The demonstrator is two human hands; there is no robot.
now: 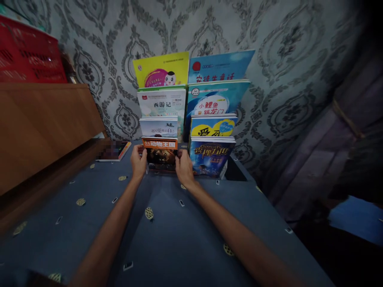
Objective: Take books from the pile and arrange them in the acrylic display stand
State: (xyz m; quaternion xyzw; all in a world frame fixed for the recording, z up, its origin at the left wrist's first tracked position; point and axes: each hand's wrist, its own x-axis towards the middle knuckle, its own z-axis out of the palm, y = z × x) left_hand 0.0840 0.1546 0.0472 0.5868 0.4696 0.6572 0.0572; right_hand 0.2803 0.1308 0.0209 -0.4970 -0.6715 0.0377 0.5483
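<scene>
A tiered rack of children's books stands against the patterned wall at the far end of a blue cloth-covered surface (167, 239). My left hand (138, 161) and my right hand (183, 167) grip the two sides of the front-left book, an orange-titled animal book with a dark cover (160, 153). Both hands have fingers curled round its edges. Beside it on the right stands a dark blue starry book (211, 156). Behind rise a white book (158, 126), a yellow-and-blue book (213, 125), and taller ones including a yellow book (161, 69) and a blue one (220, 65).
A wooden headboard-like panel (38, 127) runs along the left, with a red crate (28, 52) on top. A thin book (115, 150) lies flat on the ledge left of the rack. A dark curtain (338, 131) hangs at the right, and the surface drops off there.
</scene>
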